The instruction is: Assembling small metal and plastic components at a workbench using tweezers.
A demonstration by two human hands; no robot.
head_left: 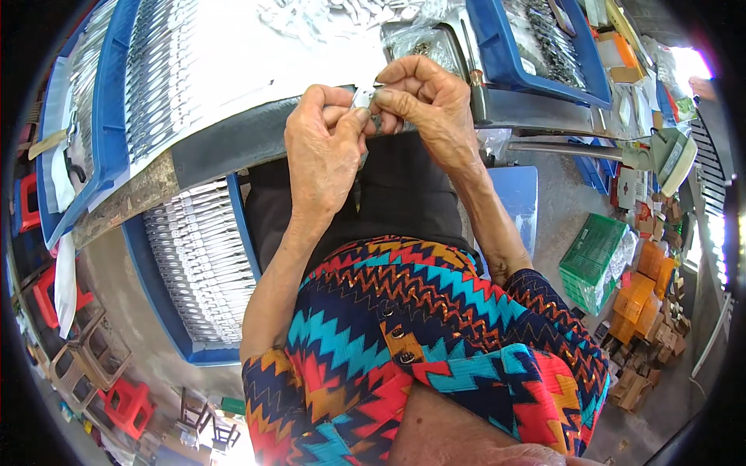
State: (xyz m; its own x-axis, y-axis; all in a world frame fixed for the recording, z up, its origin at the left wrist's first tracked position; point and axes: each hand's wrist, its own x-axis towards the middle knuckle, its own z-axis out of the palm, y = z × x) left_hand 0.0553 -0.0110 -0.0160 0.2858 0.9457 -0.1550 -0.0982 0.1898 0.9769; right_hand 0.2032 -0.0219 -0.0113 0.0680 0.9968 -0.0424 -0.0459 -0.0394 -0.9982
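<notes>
A: What sits closest?

B: A zigzag-patterned shirt (412, 311), its lower end cut off by the rim. Past it, dark trousers (412, 202), partly covered by the forearms.

A: And the hands?

B: They meet at the table's near edge. The left hand (322, 151) pinches a small shiny piece (361, 99) between thumb and curled fingers. The right hand (435, 105) has its thumb and forefinger drawn close at the piece's right side; I can't tell whether they pinch it or only touch it.

A: What is the piece?

B: Hard to say. Fingertips hide much of it, and glare eats its outline.

A: Around them?

B: Below the table edge (233, 133), on the left, a blue tray (183, 349) holds rows of silvery parts, its upper end hidden under the tabletop. On the table, a dark-handled tool (479, 101) lies right of the hands. Beyond, a heap of silvery pieces (342, 14) is washed out and cut off at the top.

A: Farthest?

B: A green crate (594, 252), partly under clear plastic, and a red stool (128, 405), bent by the lens.
</notes>
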